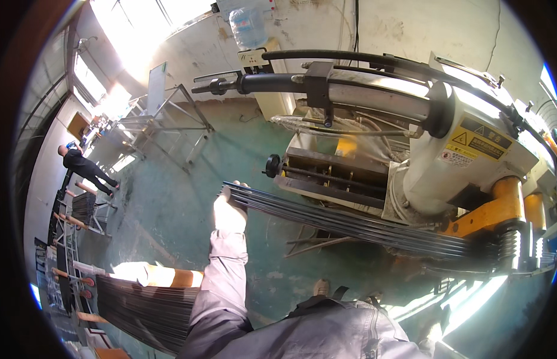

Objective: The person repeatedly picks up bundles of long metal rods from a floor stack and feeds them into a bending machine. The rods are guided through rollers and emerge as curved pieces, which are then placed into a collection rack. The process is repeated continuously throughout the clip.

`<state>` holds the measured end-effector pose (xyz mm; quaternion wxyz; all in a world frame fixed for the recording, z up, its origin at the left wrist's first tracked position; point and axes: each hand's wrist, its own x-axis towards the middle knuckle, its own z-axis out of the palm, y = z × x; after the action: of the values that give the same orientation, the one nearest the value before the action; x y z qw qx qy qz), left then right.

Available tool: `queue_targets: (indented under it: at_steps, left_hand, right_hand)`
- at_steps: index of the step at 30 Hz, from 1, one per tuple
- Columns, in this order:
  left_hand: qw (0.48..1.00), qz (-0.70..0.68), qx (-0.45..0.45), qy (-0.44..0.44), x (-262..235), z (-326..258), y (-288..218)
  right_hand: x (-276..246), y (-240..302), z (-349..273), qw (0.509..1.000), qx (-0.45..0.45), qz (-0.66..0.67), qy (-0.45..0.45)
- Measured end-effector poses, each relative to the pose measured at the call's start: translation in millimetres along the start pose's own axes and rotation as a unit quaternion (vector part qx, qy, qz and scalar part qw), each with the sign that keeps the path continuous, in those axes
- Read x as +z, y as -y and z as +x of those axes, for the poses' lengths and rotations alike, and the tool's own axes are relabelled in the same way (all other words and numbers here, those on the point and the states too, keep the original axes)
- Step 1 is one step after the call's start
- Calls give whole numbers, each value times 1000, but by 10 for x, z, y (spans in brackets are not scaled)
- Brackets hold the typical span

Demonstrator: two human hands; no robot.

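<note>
My left hand (229, 214), washed out by bright light, is closed round the left end of a bundle of thin dark rods (350, 226). From there the rods run side by side to the right, past the front of a large pale machine (446, 143). Their far ends reach a yellow arm (491, 206) and a stack of pale coils or rings (509, 251) on the machine; how they rest there is hidden. My right hand does not show.
A rack of many dark rods (149, 308) stands at my lower left, with a cardboard-coloured roll (170, 276) beside it. Metal frames (182, 122) stand further back. Another person (87, 167) is at the far left. A water dispenser (254, 57) stands against the back wall.
</note>
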<state>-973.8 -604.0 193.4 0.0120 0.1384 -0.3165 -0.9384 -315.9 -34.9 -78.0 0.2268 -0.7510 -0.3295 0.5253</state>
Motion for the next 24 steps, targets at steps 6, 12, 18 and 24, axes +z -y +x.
queue_targets:
  at_steps: [6,12,18,24]
  left_hand:
    - [992,86,-22,89,-330,99,-318]
    - [990,83,-65,96,-334,11,-364]
    - [987,106,-59,106,-251,177,-363]
    - [965,238,-14,109,-182,69,-304]
  right_hand:
    - [-183,-379,-338,996,-22,78,42]
    - [-67,45,-839,987,-89,76,111]
    - [-5,115,-990,966,-207,-92,124]
    - [-361,-150,-635,874,-319,-353,101]
